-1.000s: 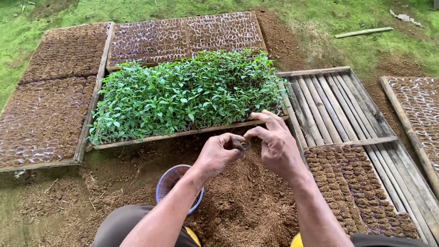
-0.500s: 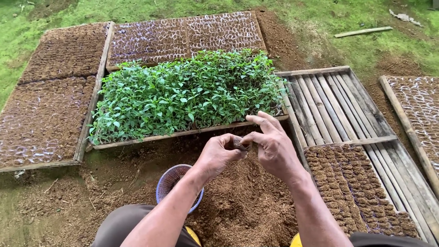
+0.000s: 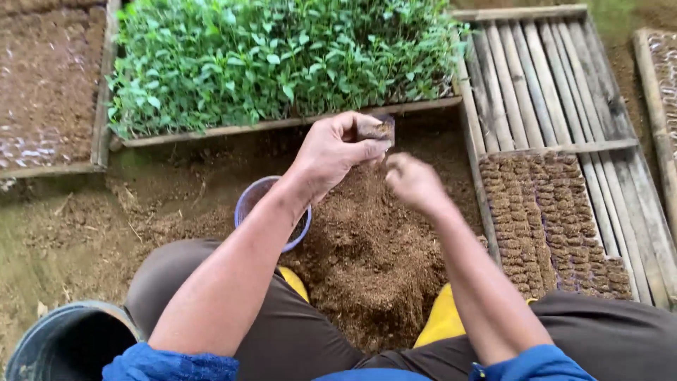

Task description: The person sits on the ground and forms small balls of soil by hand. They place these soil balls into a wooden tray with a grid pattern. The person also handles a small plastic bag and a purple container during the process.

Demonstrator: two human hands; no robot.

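The right hand (image 3: 412,182) is dropping away from the small soil-filled clear plastic seedling bag (image 3: 376,130), which half a second ago both hands were pinching together, and the view is now tilting closer over the lap. The little bag is sitting between the thumb and curled fingers (image 3: 345,127) of the left hand (image 3: 331,152), gripped firmly, its open mouth facing up and its long axis roughly upright, raised above the loose brown heap of potting soil (image 3: 367,261). The right hand is hanging just below and to the right of the bag, apart from it, fingers loosely bunched and blurred, so whether they are carrying a pinch of soil cannot be told; the left hand is clearly the nearer one. Behind the bag, a wooden-framed tray of leafy green seedlings (image 3: 275,63) is filling the top of the view. To the right, a slatted bamboo rack (image 3: 543,77) is holding rows of packed brown soil bags (image 3: 550,219). A blue plastic mesh basket (image 3: 248,204) is resting by the left forearm, and a dark round bucket (image 3: 63,342) is showing at the lower left.
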